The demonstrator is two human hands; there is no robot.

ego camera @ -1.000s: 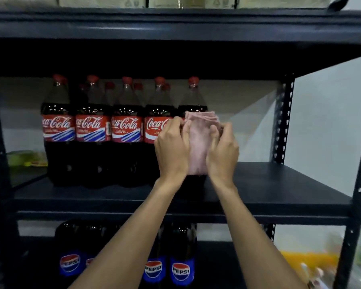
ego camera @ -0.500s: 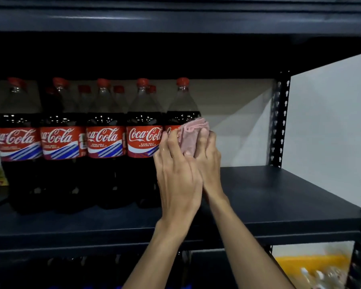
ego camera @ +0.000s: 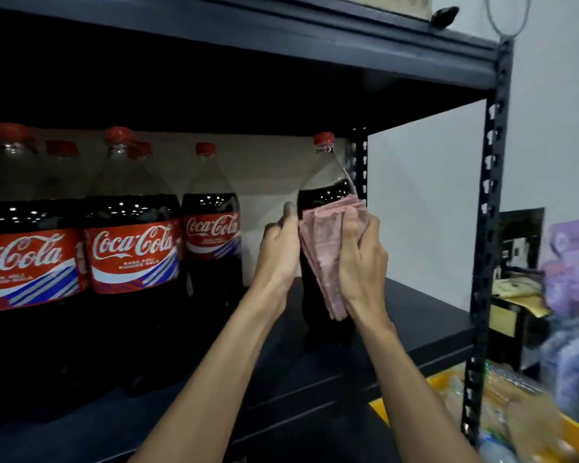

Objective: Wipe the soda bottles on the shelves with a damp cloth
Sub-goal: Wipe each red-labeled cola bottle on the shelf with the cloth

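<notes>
A large cola bottle (ego camera: 325,182) with a red cap stands apart at the right of the dark shelf (ego camera: 415,315). My left hand (ego camera: 278,252) grips its left side, thumb raised against the bottle. My right hand (ego camera: 361,259) holds a folded pink cloth (ego camera: 321,252) flat against the bottle's front, over the label. Several more Coca-Cola bottles (ego camera: 134,248) stand in a row to the left, one (ego camera: 213,228) nearest the held bottle.
The black shelf post (ego camera: 488,228) rises at the right, with the upper shelf (ego camera: 281,25) overhead. A yellow bin (ego camera: 549,426) with packaged goods sits lower right. Purple packs (ego camera: 572,289) hang at the far right by the white wall.
The bottle under the cloth now stands away from the row, further right on the shelf. My hands have parted, the left on its side and the right with the cloth on its front. The view has shifted closer and rightward.
</notes>
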